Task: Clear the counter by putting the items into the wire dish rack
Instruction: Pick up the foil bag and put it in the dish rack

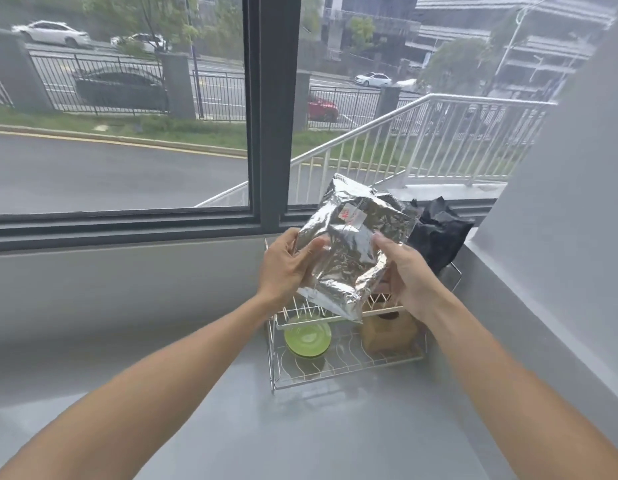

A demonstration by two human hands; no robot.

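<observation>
A crinkled silver foil bag (349, 247) with a small red-printed label hangs in the air above the wire dish rack (335, 375). My left hand (286, 268) grips its left edge and my right hand (408, 275) grips its right edge. The two-tier rack stands on the grey counter (231, 427) by the wall corner. On its lower tier lie a green plate (307, 337) and a brown box-like item (387, 336). A black bag (439, 233) sits on the rack's upper tier behind the foil bag, which hides part of that tier.
A large window with a dark frame (266, 133) runs along the back of the counter. A white wall (560, 237) closes off the right side, close to the rack.
</observation>
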